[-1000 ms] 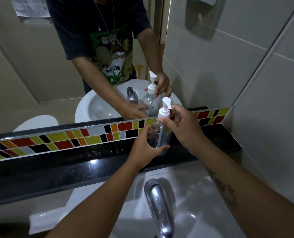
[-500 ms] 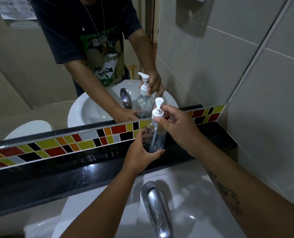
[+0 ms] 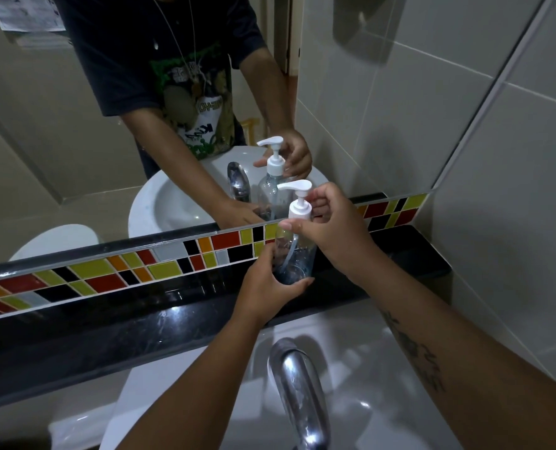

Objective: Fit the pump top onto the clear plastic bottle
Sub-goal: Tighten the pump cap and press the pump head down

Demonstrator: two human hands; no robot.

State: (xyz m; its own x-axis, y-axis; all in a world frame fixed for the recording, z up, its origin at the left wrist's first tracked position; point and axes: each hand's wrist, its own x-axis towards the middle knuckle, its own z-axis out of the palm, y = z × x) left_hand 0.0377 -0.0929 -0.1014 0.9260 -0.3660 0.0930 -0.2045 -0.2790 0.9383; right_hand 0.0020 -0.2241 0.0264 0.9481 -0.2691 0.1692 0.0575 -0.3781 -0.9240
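A clear plastic bottle [image 3: 297,254] stands upright on the black ledge [image 3: 140,316] in front of the mirror. My left hand [image 3: 267,287] wraps around its lower part. A white pump top [image 3: 297,199] sits on the bottle's neck, its spout pointing left and its tube reaching down inside the bottle. My right hand [image 3: 335,228] grips the pump's collar with the fingertips. The mirror shows the same bottle, pump and hands from behind.
A chrome tap [image 3: 299,391] rises over the white sink [image 3: 367,384] just below my arms. A band of coloured tiles [image 3: 114,271] runs under the mirror [image 3: 75,141]. A tiled wall [image 3: 497,157] closes the right side.
The pump spout has turned from pointing away to pointing left, and my right hand has shifted on the collar. The bottle stays on the ledge in my left hand.
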